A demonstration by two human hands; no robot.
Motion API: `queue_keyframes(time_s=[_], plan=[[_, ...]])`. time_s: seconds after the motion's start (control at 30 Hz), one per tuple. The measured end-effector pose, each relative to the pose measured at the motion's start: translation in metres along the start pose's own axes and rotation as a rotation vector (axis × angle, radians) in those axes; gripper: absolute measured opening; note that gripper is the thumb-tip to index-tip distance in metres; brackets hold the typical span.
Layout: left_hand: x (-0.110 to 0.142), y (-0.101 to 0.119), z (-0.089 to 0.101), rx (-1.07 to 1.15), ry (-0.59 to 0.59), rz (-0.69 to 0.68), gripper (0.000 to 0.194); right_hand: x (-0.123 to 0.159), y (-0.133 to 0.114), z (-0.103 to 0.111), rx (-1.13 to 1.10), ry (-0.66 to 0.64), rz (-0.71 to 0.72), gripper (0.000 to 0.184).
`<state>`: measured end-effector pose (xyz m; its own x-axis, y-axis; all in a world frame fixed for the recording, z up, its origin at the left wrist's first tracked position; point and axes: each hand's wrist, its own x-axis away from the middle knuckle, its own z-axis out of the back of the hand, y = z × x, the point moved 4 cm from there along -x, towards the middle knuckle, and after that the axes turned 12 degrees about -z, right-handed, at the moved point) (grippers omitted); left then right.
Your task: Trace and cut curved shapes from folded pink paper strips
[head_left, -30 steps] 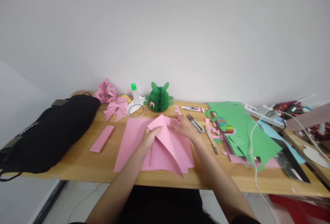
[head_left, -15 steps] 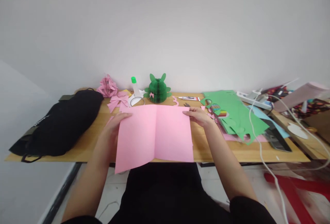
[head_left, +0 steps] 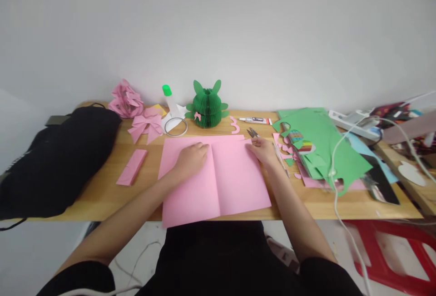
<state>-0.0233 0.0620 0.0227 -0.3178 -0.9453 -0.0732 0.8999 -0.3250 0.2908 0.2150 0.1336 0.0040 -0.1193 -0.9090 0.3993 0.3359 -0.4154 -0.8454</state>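
Note:
A large sheet of pink paper (head_left: 238,182) with a crease down its middle lies opened out at the table's front. On its left half rests my left hand (head_left: 192,160), with fingers curled together and their tips at the crease; whatever may be under them is hidden. My right hand (head_left: 261,150) pinches the sheet's upper right edge. Just beyond that hand lie dark-tipped scissors (head_left: 252,133), partly covered. A pink curved cutout (head_left: 235,125) sits behind the sheet. The green honeycomb paper figure (head_left: 207,109), wearing a small pink bow, stands by the wall.
On the left are a black bag (head_left: 64,155), a folded pink strip (head_left: 132,167), a paper bow (head_left: 147,124), a ring (head_left: 175,127) and a green-capped glue bottle (head_left: 170,101). Rightward lie a glue tube (head_left: 255,120), green sheets (head_left: 316,137) and a white cable (head_left: 335,196).
The pink sheet has come down flatter on the table. My left hand has moved from its left edge to the crease; my right hand stays at the upper right. The view has shifted slightly.

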Motion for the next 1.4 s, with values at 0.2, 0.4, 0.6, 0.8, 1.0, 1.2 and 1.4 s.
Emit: queue_keyframes(time_s=[0.2,0.4,0.6,0.8,1.0,1.2,1.4], plan=[[-0.001,0.001,-0.016,-0.160,-0.041,-0.067,0.043,0.004,0.003,0.006,0.072,0.116,-0.020,0.029],[-0.002,-0.001,-0.019,-0.212,-0.066,-0.094,0.046,0.029,0.008,0.005,0.130,0.161,-0.045,0.032],[0.000,-0.002,-0.022,-0.201,-0.055,-0.097,0.046,0.043,0.018,0.001,0.126,0.217,-0.030,0.035],[-0.001,-0.002,-0.023,-0.193,-0.048,-0.118,0.048,0.043,0.018,0.000,0.094,0.217,-0.027,0.036],[-0.002,-0.001,-0.022,-0.193,-0.053,-0.127,0.049,0.044,0.021,0.000,0.057,0.213,-0.036,0.040],[-0.001,-0.001,-0.023,-0.199,-0.052,-0.125,0.049,0.043,0.025,0.003,0.002,0.211,-0.030,0.040],[0.000,-0.002,-0.023,-0.214,-0.029,-0.114,0.047,0.044,0.025,0.005,-0.063,0.156,-0.061,0.050]])
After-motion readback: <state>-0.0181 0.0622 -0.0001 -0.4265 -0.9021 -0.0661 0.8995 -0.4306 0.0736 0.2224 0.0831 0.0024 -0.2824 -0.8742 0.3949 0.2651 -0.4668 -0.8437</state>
